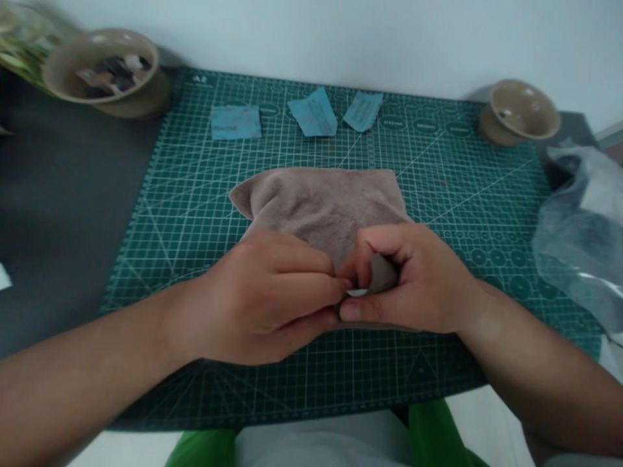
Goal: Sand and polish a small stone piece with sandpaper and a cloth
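Observation:
A taupe terry cloth (pixel 321 207) lies on the green cutting mat (pixel 467 188), with its near part gathered up between my hands. My left hand (pixel 257 295) presses its fingertips against the fold from the left. My right hand (pixel 409 279) curls around a bunched corner of the cloth, with the thumb beneath and the fingers above. A small white sliver (pixel 357 292) shows between the two hands, and I cannot tell what it is. The hands hide the cloth's near edge.
Several blue paper slips (pixel 314 113) lie along the mat's far side. A tan bowl holding dark and pale scraps (pixel 107 71) stands at the far left, and a second tan bowl (pixel 518 113) stands at the far right. Crumpled clear plastic (pixel 581 227) lies at the right.

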Demonstrator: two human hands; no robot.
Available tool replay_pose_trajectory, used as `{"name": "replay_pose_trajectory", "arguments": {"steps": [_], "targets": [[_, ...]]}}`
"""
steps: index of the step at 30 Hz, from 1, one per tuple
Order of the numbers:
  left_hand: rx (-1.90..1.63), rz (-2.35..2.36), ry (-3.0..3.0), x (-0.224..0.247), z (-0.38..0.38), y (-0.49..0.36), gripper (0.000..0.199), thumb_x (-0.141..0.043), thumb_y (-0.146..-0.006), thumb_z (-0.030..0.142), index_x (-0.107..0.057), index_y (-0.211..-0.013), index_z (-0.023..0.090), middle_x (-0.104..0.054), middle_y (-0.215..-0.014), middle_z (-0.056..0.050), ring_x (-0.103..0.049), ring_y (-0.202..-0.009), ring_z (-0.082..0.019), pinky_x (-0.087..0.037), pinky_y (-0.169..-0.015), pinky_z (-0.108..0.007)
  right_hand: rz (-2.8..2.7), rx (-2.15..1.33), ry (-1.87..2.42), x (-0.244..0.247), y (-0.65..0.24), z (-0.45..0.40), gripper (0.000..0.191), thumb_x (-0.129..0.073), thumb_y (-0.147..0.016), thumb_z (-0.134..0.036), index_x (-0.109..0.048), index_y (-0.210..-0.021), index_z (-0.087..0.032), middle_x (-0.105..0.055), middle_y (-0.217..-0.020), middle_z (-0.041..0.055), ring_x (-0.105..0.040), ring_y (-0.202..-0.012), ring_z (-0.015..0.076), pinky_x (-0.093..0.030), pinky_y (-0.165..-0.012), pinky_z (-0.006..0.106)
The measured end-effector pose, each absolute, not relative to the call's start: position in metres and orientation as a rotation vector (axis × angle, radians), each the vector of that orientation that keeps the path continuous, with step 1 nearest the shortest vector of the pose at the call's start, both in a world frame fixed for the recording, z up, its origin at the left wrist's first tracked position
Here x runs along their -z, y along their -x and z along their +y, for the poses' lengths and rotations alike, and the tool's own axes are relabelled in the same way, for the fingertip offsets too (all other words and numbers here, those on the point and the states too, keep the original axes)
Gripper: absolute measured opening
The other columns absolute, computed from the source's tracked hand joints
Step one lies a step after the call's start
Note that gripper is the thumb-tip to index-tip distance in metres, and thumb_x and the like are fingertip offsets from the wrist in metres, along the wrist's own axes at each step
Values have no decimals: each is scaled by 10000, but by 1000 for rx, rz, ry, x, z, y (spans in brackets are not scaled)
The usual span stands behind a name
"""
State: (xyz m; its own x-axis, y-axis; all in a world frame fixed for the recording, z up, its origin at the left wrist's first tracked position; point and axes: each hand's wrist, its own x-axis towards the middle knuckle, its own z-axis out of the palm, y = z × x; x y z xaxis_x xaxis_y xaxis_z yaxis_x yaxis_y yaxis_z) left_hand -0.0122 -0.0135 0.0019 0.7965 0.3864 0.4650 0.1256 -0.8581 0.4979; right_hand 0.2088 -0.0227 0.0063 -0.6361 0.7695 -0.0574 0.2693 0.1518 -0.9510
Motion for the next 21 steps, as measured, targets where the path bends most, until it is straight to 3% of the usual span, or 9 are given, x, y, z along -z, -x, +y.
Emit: {"name": "replay_pose_trajectory", "arguments": {"steps": [3, 9, 15, 21], "targets": [[-771, 439, -2607, 4, -11, 12, 244, -581, -920, 122, -575, -682, 176, -591, -610, -17, -542, -520, -139, -366, -464, -296, -2164, -1201, 1119, -6, -208, -22, 304, -807, -750, -275, -527, -671, -183, -595, -643, -42, -521, -586, 97, -334, -518, 239], [-816, 387, -2256, -3, -14, 14, 71, -688, -926, 192, -669, -901, 128, -666, -694, -10, -608, -561, -92, -437, -505, -205, -1792, -1767, 860, -9, -211, -24, 284, -780, -809, -304, -531, -728, -195, -680, -722, -9, -637, -627, 137, -403, -518, 244], [-868, 463, -2695, 8, -12, 11, 301, -547, -966, 161, -629, -678, 134, -589, -620, -14, -596, -549, -127, -420, -506, -241, -2193, -1096, 1179, -5, -209, -22, 286, -798, -773, -324, -561, -703, -180, -626, -663, -17, -559, -613, 122, -329, -533, 263], [-827, 441, -2240, -6, -19, 15, 44, -685, -920, 185, -677, -928, 142, -657, -684, -5, -605, -544, -101, -461, -490, -210, -1756, -1776, 874, -12, -212, -25, 289, -805, -780, -277, -535, -714, -196, -689, -715, -14, -671, -636, 148, -412, -514, 244]]}}
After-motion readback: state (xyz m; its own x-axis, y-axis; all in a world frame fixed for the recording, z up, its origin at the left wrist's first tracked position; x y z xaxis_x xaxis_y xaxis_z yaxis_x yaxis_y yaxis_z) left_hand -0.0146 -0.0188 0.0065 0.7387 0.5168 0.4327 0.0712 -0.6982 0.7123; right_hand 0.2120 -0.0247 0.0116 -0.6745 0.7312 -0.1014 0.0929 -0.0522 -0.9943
